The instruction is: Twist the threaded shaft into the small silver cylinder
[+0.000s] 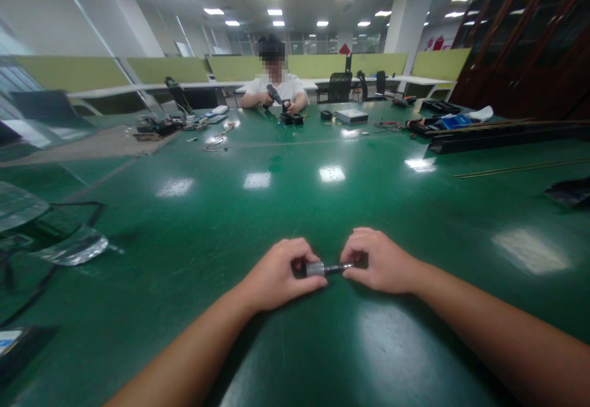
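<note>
Head view: left hand [280,276] and right hand [381,262] pinch the metal rod [324,268], likely hard, slippery; grab its fat end [316,268].

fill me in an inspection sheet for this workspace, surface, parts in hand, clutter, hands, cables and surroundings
surface: green table, glossy, reflecting ceiling lights
job's things: small metal piece, lying crosswise between the hands, thick silver end on the left, thin dark end on the right
clutter: clear plastic object at left; grey box toward the far side; thin rods at right
hands: left hand grips the silver end; right hand has its fingertips at the thin end
cables: pale wire toward the far left
surroundings: person across the table with a drill-like tool; low partitions behind; dark cabinet at right
</note>
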A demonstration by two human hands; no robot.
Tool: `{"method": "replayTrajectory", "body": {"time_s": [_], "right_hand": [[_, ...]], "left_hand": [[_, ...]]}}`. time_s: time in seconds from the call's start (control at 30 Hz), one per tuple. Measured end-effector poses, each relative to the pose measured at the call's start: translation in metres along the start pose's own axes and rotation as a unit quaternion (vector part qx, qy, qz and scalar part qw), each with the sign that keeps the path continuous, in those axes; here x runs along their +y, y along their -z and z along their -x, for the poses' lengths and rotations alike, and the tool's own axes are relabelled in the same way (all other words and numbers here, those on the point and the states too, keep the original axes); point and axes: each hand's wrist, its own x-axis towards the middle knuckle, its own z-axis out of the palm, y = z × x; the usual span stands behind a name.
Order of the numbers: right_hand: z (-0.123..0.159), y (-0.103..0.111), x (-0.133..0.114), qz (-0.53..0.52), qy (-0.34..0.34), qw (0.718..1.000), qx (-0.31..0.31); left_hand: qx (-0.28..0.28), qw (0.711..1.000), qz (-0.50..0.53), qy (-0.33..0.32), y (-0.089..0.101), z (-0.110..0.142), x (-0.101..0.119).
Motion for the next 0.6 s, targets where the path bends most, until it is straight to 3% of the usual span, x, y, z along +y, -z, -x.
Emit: {"method": "replayTrajectory", "body": {"time_s": [0.6], "right_hand": [[0.002, 0.012, 0.002, 0.015, -0.02, 0.999, -0.03]], "left_hand": [[-0.001, 1.0, 0.004, 0.001, -0.001, -0.001, -0.001]]}}
